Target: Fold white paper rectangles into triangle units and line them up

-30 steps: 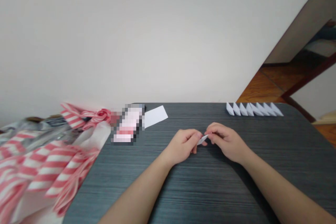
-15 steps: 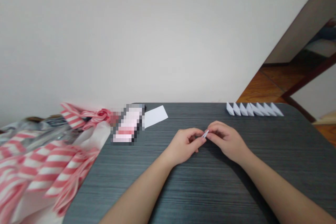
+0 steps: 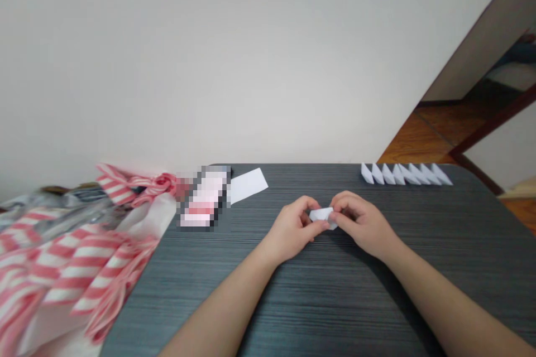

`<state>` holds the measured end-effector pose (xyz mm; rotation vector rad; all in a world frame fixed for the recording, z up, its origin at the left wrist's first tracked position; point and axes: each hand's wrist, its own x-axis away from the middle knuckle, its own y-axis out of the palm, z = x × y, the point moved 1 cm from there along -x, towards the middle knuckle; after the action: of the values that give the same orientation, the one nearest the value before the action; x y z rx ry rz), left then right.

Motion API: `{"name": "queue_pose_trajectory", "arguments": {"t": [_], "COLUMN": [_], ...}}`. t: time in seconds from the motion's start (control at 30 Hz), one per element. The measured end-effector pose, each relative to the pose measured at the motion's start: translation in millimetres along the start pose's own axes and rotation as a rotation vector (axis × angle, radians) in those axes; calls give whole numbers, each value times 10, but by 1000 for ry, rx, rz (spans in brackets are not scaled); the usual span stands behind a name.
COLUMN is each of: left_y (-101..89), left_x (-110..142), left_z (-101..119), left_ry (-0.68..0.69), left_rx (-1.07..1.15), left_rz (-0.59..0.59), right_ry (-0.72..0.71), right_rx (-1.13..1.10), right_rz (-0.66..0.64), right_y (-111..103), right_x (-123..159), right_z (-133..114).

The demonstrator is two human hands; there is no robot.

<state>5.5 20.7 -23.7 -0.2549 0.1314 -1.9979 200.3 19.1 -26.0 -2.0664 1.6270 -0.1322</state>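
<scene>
At the left, red-and-white striped cloth (image 3: 87, 262) lies heaped beside the dark table (image 3: 318, 301). On the table's far left rests a flat, pixelated object (image 3: 205, 195), too masked to identify, and just to its right, a plain white sheet (image 3: 249, 185).

The left hand (image 3: 287, 234) comes in from the near left, its thumb and fingers slightly parted around the left end of a small folded white paper (image 3: 321, 214). This piece sits between the hands, near the middle of the table and seemingly just above its surface. The work in hand looks like folding or shaping it; any further crease would call for a light, even pinch at both ends, with the edges kept lined up.

The right hand (image 3: 371, 230) pinches the right end, thumb and forefinger nearly closed on the paper and the other fingers curled. How firmly either hand presses, I cannot tell.

At the far right, a row of folded white pieces (image 3: 388, 174) stands close together near the table's far edge, well apart from the hands.
</scene>
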Motion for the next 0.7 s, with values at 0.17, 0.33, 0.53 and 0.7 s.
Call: {"name": "queue_pose_trajectory", "arguments": {"t": [0.17,0.33,0.53,0.7], "left_y": [-4,-6,-25,-33], "left_x": [9,21,26,32], "left_z": [-15,19,57,77], "left_ry": [68,50,42,51], "left_rx": [-15,1,-136,-161], "left_rz": [-5,-26,-46,-30], "right_ry": [165,167,145,160], "right_rx": [12,16,-14,-74], "right_rz": [-45,-37,-47,-84], "right_y": [20,18,22,43], "right_x": [10,9,16,18], "right_z": [18,-22,-30,8]}}
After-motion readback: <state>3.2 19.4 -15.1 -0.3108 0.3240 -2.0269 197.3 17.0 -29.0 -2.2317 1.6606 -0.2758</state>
